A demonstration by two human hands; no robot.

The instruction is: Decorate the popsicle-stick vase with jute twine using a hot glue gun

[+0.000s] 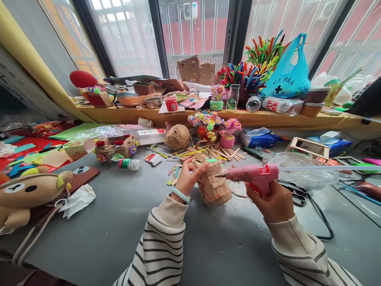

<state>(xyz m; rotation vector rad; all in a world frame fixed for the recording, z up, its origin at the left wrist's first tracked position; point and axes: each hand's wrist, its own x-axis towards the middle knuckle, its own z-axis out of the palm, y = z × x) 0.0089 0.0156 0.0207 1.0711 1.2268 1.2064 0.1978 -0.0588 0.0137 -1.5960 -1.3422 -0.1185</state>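
Observation:
My left hand (188,177) grips a small barrel-shaped craft piece (214,186) made of flat wooden sticks with twine wound round its ends. It is held tilted above the grey table. My right hand (272,200) is wrapped round the handle of a pink hot glue gun (251,173), with a long clear glue stick (330,169) out of its back. The gun's metal nozzle points left and reaches the upper side of the craft piece; whether it touches cannot be made out. A small green piece (212,160) shows at the craft piece's top edge.
Behind the hands lie loose wooden sticks (229,151), a ball of twine (177,136) and pots of fuzzy flowers (228,137). A small bottle (129,164), a phone (85,174) and a plush bear bag (32,194) are at left. Black scissors (298,194) and a cable (324,218) lie right.

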